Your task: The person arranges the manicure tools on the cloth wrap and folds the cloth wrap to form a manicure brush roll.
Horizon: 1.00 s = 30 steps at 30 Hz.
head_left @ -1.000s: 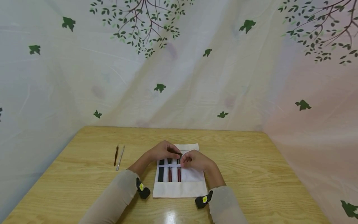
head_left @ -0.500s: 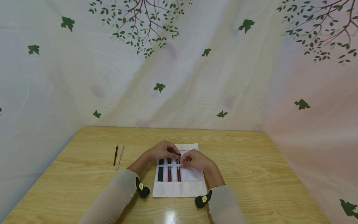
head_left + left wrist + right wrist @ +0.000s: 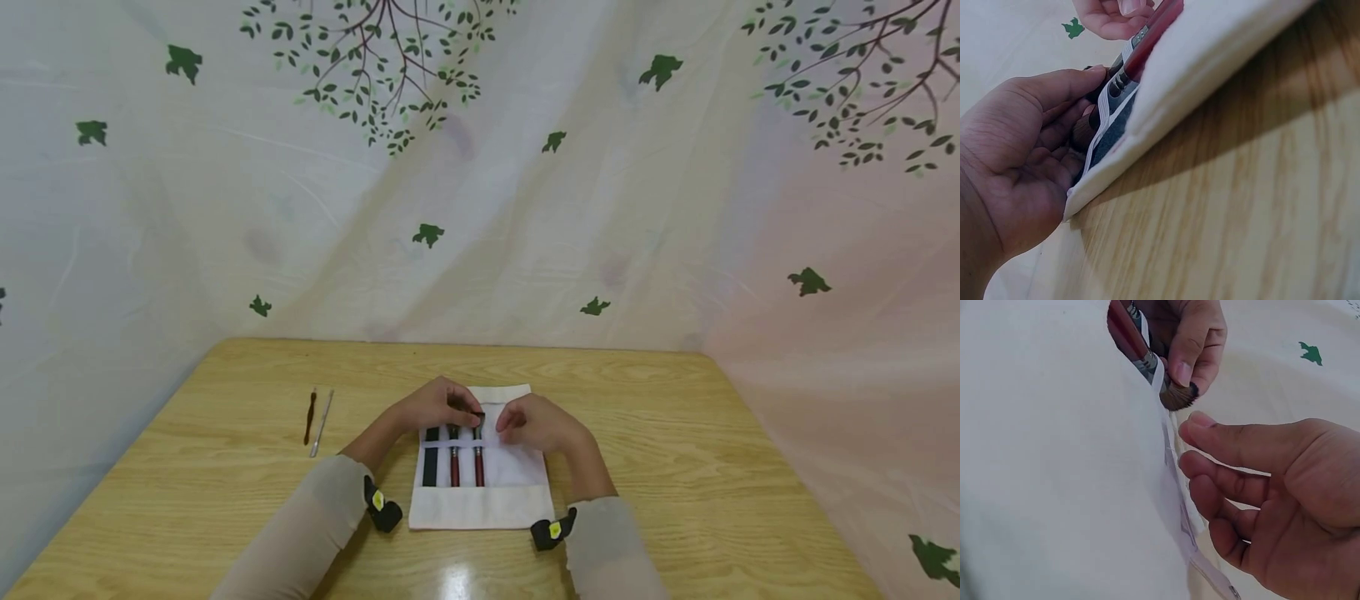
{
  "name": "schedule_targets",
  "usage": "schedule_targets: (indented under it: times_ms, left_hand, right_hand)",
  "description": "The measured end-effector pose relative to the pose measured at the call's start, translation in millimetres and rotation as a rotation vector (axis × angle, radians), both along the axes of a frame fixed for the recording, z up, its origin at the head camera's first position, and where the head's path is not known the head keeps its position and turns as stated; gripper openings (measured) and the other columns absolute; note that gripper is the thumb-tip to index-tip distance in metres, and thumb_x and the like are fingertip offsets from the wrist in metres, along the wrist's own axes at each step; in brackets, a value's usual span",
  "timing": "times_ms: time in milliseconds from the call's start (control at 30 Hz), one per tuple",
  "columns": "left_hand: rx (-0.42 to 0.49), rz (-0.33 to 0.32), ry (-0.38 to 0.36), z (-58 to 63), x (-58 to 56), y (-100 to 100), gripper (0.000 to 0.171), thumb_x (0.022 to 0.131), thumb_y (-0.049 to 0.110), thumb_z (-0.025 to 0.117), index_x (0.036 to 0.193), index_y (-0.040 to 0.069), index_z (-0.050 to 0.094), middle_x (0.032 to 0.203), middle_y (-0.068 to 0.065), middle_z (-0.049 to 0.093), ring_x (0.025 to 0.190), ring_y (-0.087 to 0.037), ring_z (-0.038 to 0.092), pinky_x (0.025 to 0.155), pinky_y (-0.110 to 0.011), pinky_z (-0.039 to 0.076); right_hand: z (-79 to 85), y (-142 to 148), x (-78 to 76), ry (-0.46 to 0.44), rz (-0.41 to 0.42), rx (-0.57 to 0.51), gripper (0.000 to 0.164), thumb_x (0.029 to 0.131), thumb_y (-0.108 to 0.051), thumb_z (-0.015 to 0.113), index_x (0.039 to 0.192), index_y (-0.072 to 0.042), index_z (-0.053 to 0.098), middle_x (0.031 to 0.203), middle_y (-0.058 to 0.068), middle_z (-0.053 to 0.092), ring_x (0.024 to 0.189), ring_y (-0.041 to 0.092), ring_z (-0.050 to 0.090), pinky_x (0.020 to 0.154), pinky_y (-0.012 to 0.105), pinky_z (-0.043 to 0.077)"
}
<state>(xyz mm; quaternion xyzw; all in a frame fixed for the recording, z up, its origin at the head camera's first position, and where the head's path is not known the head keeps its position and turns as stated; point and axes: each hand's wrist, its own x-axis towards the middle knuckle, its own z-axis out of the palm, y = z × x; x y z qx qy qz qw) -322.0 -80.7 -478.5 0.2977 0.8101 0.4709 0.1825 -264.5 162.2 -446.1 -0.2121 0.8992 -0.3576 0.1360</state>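
Observation:
A white cloth tool roll (image 3: 480, 508) lies unfolded on the table. Two brushes with dark red handles stand in its pocket under an elastic band: a left one (image 3: 454, 471) and a right one (image 3: 479, 468). To their left is a flat black strip (image 3: 431, 462). My left hand (image 3: 435, 407) pinches the right brush by its bristle end; in the right wrist view the thumb lies on the brown bristles (image 3: 1175, 398). Just right of them, my right hand (image 3: 542, 423) hovers over the cloth, fingers loosely bent, holding nothing. The left hand hides the left brush's tip in the head view.
A slim brown-handled tool (image 3: 310, 418) and a thin silvery tool (image 3: 322, 423) lie on the wooden table (image 3: 675, 467) to the left of the roll. Behind the table hangs a pale curtain (image 3: 495, 275) printed with leaves and birds.
My right hand has drawn away from the right brush, up and to the right. The left hand stays at the bristles, where the dark tip has turned more in line with the handle.

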Motion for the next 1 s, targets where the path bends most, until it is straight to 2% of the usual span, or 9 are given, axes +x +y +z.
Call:
schedule_targets:
  times_ms: [167, 333, 600, 1000]
  left_hand:
    - [-0.002, 0.001, 0.004, 0.7, 0.7, 0, 0.012, 0.092, 0.020, 0.079, 0.102, 0.013, 0.078, 0.093, 0.003, 0.075, 0.083, -0.012, 0.064, 0.076, -0.029, 0.051]
    - [-0.003, 0.003, 0.009, 0.2, 0.6, 0, 0.012, 0.091, 0.021, 0.079, 0.101, 0.014, 0.079, 0.093, 0.003, 0.075, 0.083, -0.013, 0.064, 0.076, -0.029, 0.052]
    - [-0.009, 0.011, 0.005, 0.5, 1.4, 0, 0.012, 0.092, 0.021, 0.079, 0.102, 0.015, 0.079, 0.094, 0.004, 0.075, 0.085, -0.013, 0.064, 0.078, -0.029, 0.051]
    - [-0.003, 0.011, 0.000, 0.1, 0.6, 0, 0.012, 0.092, 0.021, 0.079, 0.102, 0.014, 0.079, 0.095, 0.004, 0.075, 0.085, -0.012, 0.065, 0.079, -0.029, 0.052]
  right_hand:
    - [4.1, 8, 1.3, -0.014, -0.056, 0.035, 0.005, 0.092, -0.007, 0.076, 0.092, -0.011, 0.073, 0.087, -0.003, 0.069, 0.082, 0.016, 0.059, 0.074, 0.033, 0.052]
    - [5.1, 13, 2.8, -0.029, -0.075, 0.021, 0.008, 0.089, -0.008, 0.080, 0.090, -0.011, 0.073, 0.075, -0.001, 0.060, 0.073, 0.016, 0.054, 0.065, 0.030, 0.046]
    - [-4.9, 10, -0.2, -0.021, -0.021, 0.008, 0.013, 0.083, -0.013, 0.087, 0.087, -0.015, 0.075, 0.076, -0.003, 0.061, 0.074, 0.015, 0.054, 0.068, 0.030, 0.046]
    - [-8.1, 7, -0.5, -0.087, 0.001, -0.014, 0.013, 0.084, -0.007, 0.085, 0.087, -0.009, 0.072, 0.075, -0.002, 0.058, 0.073, 0.015, 0.052, 0.068, 0.030, 0.044]
